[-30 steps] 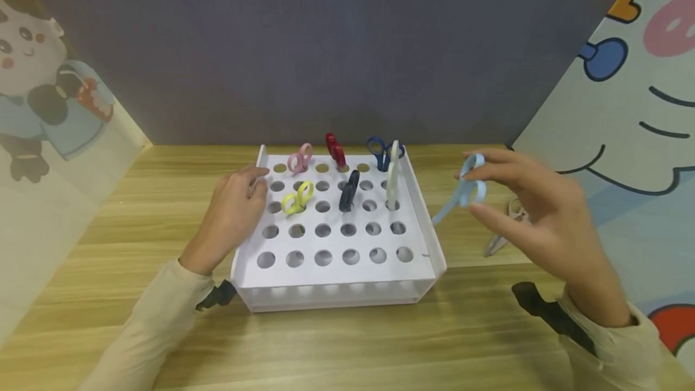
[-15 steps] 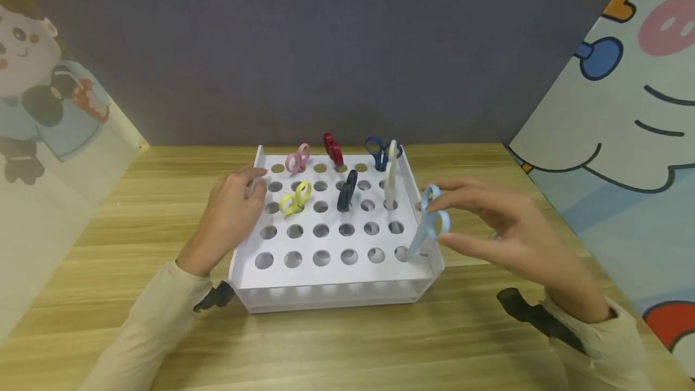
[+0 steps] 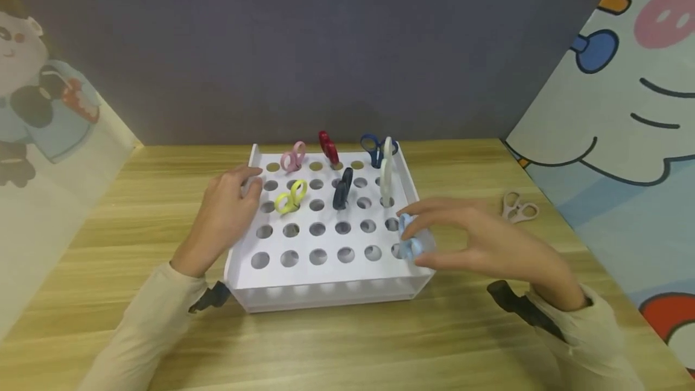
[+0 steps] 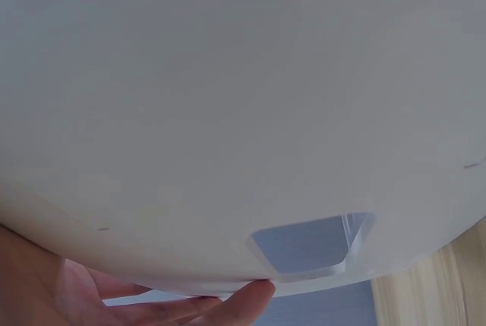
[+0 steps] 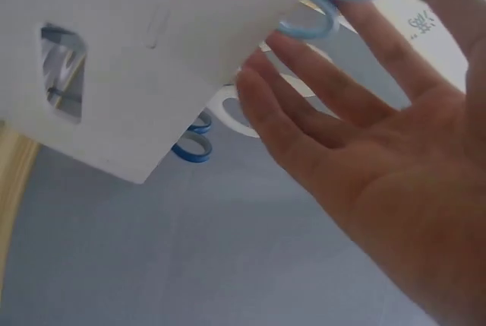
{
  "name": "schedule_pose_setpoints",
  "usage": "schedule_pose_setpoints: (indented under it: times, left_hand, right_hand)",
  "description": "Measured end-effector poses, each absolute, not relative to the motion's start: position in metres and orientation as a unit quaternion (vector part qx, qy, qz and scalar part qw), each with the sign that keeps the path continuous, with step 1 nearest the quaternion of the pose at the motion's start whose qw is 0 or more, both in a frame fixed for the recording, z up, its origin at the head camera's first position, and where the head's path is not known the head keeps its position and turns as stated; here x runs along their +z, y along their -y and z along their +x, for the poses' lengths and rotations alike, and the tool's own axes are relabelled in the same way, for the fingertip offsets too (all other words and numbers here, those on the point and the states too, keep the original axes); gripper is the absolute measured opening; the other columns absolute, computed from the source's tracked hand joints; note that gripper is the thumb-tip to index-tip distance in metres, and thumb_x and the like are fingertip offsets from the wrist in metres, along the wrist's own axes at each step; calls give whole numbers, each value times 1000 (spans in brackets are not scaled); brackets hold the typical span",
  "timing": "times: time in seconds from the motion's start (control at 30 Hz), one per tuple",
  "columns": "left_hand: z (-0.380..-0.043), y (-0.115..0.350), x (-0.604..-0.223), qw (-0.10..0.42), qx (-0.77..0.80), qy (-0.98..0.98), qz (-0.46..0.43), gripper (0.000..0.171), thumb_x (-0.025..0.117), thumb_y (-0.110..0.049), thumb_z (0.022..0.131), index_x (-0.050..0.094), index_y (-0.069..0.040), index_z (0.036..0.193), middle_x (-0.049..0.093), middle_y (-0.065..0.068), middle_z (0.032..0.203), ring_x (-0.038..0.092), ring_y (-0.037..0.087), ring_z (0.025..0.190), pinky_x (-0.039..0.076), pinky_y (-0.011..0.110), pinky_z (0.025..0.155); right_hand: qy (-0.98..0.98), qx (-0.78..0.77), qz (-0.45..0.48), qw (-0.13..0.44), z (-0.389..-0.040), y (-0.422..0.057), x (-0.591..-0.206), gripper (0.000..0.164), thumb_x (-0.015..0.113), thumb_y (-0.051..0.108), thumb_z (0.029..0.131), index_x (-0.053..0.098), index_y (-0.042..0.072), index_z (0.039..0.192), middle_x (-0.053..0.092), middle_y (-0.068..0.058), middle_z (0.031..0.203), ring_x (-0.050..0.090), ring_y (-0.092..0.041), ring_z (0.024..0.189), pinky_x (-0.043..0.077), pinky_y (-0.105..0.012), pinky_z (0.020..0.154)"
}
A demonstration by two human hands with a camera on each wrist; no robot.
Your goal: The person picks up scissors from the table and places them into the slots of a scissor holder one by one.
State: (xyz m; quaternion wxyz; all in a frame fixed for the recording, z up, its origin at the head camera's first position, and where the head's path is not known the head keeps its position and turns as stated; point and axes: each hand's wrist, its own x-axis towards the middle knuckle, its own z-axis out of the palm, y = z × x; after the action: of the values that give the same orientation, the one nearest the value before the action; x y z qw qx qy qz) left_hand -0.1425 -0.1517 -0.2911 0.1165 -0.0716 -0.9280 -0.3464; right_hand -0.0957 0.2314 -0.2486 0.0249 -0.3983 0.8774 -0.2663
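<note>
A white rack (image 3: 331, 273) with rows of round holes stands on the wooden table. My right hand (image 3: 467, 234) pinches light blue scissors (image 3: 411, 248) by the handles, between thumb and fingers, over the rack's front right holes. Their blades are hidden below the handles. In the right wrist view the blue loops (image 5: 311, 22) show beyond the rack's side wall. My left hand (image 3: 219, 216) rests against the rack's left wall, its fingertips at the top edge, as the left wrist view also shows.
Pink (image 3: 293, 157), red (image 3: 328, 148), dark blue (image 3: 373, 152), white (image 3: 386, 171), black (image 3: 342, 189) and yellow (image 3: 291, 197) scissors stand in the rack. Pale pink scissors (image 3: 512, 215) lie on the table at right. A grey panel (image 3: 326, 47) closes off the back.
My right hand has carried the light blue scissors leftward from beside the rack and lowered them at its front right holes. The left hand stays at the rack's left wall.
</note>
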Motion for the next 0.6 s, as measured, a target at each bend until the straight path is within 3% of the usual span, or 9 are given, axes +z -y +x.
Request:
schedule_pose_setpoints:
  times: [0.1,0.37,0.6]
  left_hand:
    - [-143,151,-291,116,-346,928,-73,37,45,-14,100,62,6,127,52,25,142,50,43,129,42,59,104]
    - [-141,153,-290,124,-350,926,-75,37,46,-14,100,63,6,125,54,24,140,50,43,129,44,59,102]
    - [-141,151,-290,118,-352,926,-72,38,46,-15,100,63,6,126,53,25,141,50,43,129,43,60,103]
  right_hand:
    - [-887,-233,-398,41,-97,-230,-251,23,75,38,89,71,35,112,59,0,138,53,-25,129,48,-54,103]
    - [-886,-227,-400,62,-98,-228,-250,27,75,36,89,70,34,116,54,0,143,50,-26,133,47,-54,104]
    - [-878,-244,-411,27,-98,-238,-247,33,76,25,89,69,29,121,57,-1,139,54,-23,128,51,-49,99]
